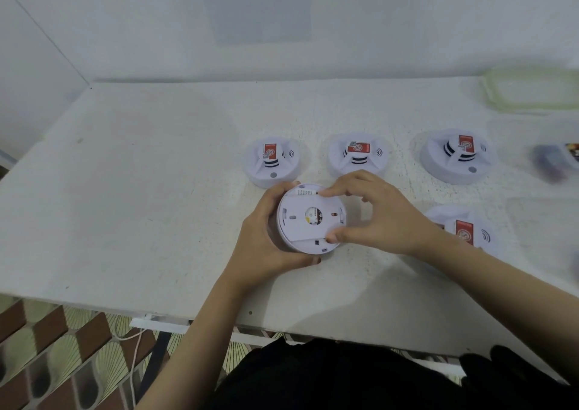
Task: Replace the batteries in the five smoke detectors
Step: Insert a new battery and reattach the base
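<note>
A white round smoke detector (308, 220) is turned back side up, just above the white table (141, 206). My left hand (266, 237) grips its left rim, fingers curled round the edge. My right hand (372, 212) pinches the back plate on its right side, forefinger at the top and thumb at the bottom. Three more detectors stand face up in a row behind: one (272, 162) at the left, one (358, 156) in the middle, one (454, 156) at the right. Another detector (463, 226) sits half hidden behind my right wrist.
A clear plastic lid with a green rim (529, 91) lies at the table's back right. A blurred dark pack (554, 162) sits at the right edge. The wall runs close behind the table. Patterned floor tiles and a white cable (134, 356) show below the front edge.
</note>
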A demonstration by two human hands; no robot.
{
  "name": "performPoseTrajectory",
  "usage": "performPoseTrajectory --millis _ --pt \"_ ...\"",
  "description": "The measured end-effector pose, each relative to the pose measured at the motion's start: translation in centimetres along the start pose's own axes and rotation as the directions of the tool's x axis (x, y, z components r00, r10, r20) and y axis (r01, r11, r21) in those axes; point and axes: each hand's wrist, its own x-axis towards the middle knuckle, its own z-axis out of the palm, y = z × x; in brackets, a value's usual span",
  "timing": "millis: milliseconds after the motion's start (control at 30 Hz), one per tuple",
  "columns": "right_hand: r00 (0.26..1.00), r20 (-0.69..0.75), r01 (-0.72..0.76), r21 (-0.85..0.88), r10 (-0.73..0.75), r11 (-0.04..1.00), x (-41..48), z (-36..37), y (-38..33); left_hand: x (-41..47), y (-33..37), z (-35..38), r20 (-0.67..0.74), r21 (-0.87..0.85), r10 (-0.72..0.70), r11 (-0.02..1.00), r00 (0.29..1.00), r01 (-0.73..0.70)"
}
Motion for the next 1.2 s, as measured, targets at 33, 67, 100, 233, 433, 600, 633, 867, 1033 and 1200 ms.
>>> performPoseTrajectory --millis 33,67,100,233,433,600,633,867,1033,1200 --pt "1.000 0.009 0.008 -0.025 -0.007 1.000 0.1 -0.1 -0.1 0.0 0.0 0.0 -0.002 0.002 -0.003 1.000 1.000 0.003" --pt "1.000 0.020 0.022 -0.064 -0.021 0.998 0.2 -0.2 -0.3 0.0 0.1 0.0 -0.004 0.005 -0.006 1.000 1.000 0.006" --pt "0.999 0.029 0.046 -0.121 -0.043 0.992 0.2 -0.2 -0.5 0.0 0.1 0.0 -0.007 0.008 -0.008 1.000 1.000 0.008" --pt "0.985 0.020 0.168 -0.317 -0.171 0.933 0.4 -0.1 -1.5 -0.1 0.2 0.0 -0.011 0.015 -0.010 1.000 1.000 0.010" --pt "0.969 0.015 0.238 -0.326 -0.247 0.915 0.9 0.8 -2.1 -0.1 0.3 0.0 -0.017 0.020 -0.021 1.000 1.000 0.022" --pt "0.978 0.086 0.205 -0.277 -0.189 0.939 1.3 0.9 -2.1 -0.1 0.1 0.0 -0.016 0.008 -0.023 1.000 1.000 0.023" --pt "0.977 0.104 0.208 -0.283 -0.186 0.936 1.5 0.8 -2.2 0.0 0.0 0.0 -0.017 0.008 -0.024 1.000 1.000 0.025" --pt "0.967 0.153 0.246 -0.355 -0.204 0.902 1.7 0.8 -3.4 -0.3 -0.1 0.1 -0.071 0.020 -0.013 1.000 0.997 0.015" --pt "0.968 0.103 0.249 -0.409 -0.227 0.878 1.3 1.3 -3.5 -0.2 -0.3 0.2 -0.092 0.044 -0.007 0.999 0.996 0.011" --pt "0.962 0.144 0.273 -0.432 -0.233 0.860 1.4 1.3 -3.3 -0.2 -0.4 0.1 -0.087 0.024 -0.018 1.000 0.996 0.020"
